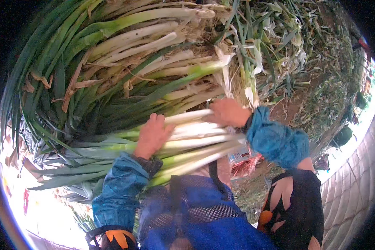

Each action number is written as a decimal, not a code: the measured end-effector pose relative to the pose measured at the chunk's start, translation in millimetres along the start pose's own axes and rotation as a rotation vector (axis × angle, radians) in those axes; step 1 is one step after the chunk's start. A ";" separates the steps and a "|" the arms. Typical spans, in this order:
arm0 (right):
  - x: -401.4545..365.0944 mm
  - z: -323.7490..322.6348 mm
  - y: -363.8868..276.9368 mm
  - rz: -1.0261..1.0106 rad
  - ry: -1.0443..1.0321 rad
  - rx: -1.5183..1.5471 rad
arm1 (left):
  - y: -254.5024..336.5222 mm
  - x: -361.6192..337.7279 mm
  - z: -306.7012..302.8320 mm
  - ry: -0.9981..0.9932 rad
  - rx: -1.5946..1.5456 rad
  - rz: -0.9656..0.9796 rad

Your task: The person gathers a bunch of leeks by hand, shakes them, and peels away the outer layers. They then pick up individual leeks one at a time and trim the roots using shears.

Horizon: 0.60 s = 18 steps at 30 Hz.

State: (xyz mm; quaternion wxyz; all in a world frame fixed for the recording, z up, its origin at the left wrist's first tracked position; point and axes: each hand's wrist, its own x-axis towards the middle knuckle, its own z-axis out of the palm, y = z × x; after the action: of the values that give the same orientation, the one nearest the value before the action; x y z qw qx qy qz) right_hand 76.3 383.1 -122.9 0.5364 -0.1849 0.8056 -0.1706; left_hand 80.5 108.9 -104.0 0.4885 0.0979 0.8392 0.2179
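Observation:
A bundle of long green onions (pixel 196 137) lies across my lap, white ends to the right and green leaves to the left. My left hand (pixel 153 135) is closed over the top of the bundle, where the white stalks turn green. At the far side of the white stalks, my right hand (pixel 230 112) has its fingers curled down on them near the root ends; its fingertips are partly hidden. Just beyond both hands lies a large heap of untrimmed green onions (pixel 133 46), with dry brown leaves and roots on it.
Peeled leaves and trimmings (pixel 287 54) cover the ground at the right. Beside my lap, below the white ends, are a small printed package (pixel 239 156) and red strands (pixel 246 166). A pale quilted sheet (pixel 350 191) runs along the right edge.

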 end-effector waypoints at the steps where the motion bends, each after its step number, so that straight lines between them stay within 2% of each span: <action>1: -11.2 -6.0 -7.2 0.006 0.017 0.030 | -4.5 2.5 5.8 0.031 0.059 0.057; 2: -20.9 -11.5 -15.3 0.009 0.031 0.062 | -7.0 2.4 8.0 0.059 0.118 0.110; 5: -36.3 -8.2 -25.3 0.073 0.130 0.136 | -3.9 33.8 -5.3 -0.282 0.250 0.170; 8: -38.9 -8.9 -23.7 -0.001 0.119 0.071 | -14.1 57.4 1.5 -0.704 -0.170 0.015; 9: -40.4 -3.5 -22.6 -0.013 0.221 0.092 | -12.4 64.7 5.8 -0.751 -0.146 0.087; 10: -43.2 1.3 -23.9 0.001 0.181 0.101 | -13.7 66.8 1.2 -0.849 -0.225 0.033; 12: -40.5 -3.8 -18.3 0.014 0.128 0.084 | -8.5 63.7 6.1 -0.778 -0.153 0.023; 13: -45.7 -13.3 -19.2 0.028 0.168 0.140 | -7.5 60.3 11.0 -0.708 -0.101 -0.013; 16: -44.9 -17.1 6.7 0.068 0.910 -0.041 | -9.8 53.4 20.0 -0.624 -0.010 -0.055; 18: -43.1 -35.7 37.2 0.393 0.620 0.204 | -6.9 50.9 18.7 -0.585 0.028 -0.048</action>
State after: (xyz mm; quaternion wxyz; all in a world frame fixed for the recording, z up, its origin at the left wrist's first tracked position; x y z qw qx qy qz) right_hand 54.2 439.0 -92.9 0.3052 0.0879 0.9286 -0.1919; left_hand 71.4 127.0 -154.7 0.7132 0.1436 0.6678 0.1571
